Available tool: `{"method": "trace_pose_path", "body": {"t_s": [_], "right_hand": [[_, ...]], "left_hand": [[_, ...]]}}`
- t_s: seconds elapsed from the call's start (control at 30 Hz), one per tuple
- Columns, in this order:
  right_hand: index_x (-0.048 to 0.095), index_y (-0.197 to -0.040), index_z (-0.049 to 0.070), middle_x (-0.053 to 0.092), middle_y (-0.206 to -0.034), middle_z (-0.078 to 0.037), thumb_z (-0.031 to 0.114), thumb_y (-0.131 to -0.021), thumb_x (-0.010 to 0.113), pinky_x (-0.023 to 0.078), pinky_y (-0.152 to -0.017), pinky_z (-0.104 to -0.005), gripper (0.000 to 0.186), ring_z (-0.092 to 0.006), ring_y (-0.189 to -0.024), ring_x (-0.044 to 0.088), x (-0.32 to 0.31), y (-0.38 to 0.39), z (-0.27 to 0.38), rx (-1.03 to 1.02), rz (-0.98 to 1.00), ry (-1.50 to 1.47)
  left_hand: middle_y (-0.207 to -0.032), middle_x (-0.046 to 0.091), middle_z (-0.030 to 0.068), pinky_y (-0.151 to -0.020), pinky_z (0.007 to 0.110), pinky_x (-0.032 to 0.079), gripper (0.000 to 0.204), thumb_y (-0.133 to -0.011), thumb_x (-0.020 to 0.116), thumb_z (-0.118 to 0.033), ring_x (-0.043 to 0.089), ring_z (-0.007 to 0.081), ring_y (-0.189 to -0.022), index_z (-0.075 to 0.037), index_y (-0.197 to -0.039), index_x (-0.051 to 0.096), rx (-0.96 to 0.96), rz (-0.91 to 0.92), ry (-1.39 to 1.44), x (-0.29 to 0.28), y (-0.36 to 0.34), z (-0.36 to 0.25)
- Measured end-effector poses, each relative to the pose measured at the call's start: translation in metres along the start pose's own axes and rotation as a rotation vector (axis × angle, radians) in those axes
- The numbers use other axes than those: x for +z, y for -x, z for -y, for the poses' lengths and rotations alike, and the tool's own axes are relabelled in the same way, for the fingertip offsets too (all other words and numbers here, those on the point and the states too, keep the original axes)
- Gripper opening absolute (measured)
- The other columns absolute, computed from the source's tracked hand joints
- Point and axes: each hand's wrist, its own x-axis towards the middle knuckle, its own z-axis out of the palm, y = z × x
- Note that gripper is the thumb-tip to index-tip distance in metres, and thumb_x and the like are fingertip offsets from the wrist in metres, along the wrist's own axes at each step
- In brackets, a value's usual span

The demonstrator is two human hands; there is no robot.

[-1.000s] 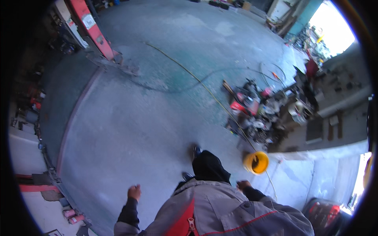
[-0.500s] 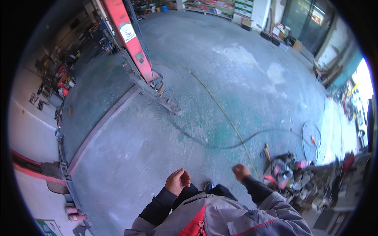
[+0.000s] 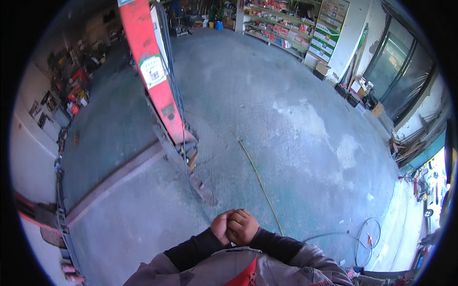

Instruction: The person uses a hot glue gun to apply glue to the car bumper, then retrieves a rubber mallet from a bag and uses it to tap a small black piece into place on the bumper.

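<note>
Left hand (image 3: 221,229) and right hand (image 3: 244,226) meet, curled, any contents impossible to tell, above a floor (image 3: 224,71) where a yellow hose or cord (image 3: 260,181) looks light, flexible, best gripped mid-length.

Daylight glares white through the right-hand opening (image 3: 441,159), and the floor (image 3: 305,190) here looks cool and bluish; the far-left corner (image 3: 93,28) lies in gloom, straight edges bending toward a black rim.

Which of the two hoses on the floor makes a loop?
The dark hose, its loop right of the hands; the yellow hose runs almost straight.
</note>
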Motion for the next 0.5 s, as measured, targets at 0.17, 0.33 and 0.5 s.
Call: {"method": "trace_pose_path", "body": {"t_s": [0.17, 0.33, 0.5], "right_hand": [[0.062, -0.082, 0.007, 0.062, -0.090, -0.011, 0.014, -0.063, 0.072, 0.049, -0.075, -0.0403, 0.022, -0.0299, -0.082, 0.062, -0.019, -0.077, -0.155, -0.050, -0.096, 0.030], [0.061, -0.082, 0.008, 0.062, -0.087, -0.010, 0.016, -0.060, 0.073, 0.049, -0.076, -0.0413, 0.026, -0.0308, -0.081, 0.061, -0.030, -0.177, -0.353, -0.153, -0.075, -0.068], [0.062, -0.085, 0.009, 0.061, -0.090, -0.009, 0.020, -0.063, 0.074, 0.049, -0.080, -0.0429, 0.027, -0.0297, -0.086, 0.061, -0.061, -0.321, -0.500, -0.244, 0.022, -0.151]], "left_hand": [[-0.100, 0.067, 0.0009, -0.081, 0.035, 0.056, 0.025, -0.105, 0.046, -0.034, 0.066, 0.0173, -0.092, -0.017, -0.108, 0.064, -0.097, -0.005, -0.094, 0.050, -0.129, -0.122], [-0.101, 0.066, 0.0024, -0.081, 0.036, 0.056, 0.028, -0.104, 0.045, -0.035, 0.065, 0.0185, -0.094, -0.015, -0.109, 0.063, 0.313, 0.095, -0.681, 0.084, -0.282, -0.251], [-0.101, 0.066, 0.0033, -0.081, 0.034, 0.056, 0.034, -0.106, 0.037, -0.034, 0.065, 0.0174, -0.092, -0.013, -0.111, 0.062, 0.413, -0.078, -0.668, 0.137, -0.392, -0.397]]}}
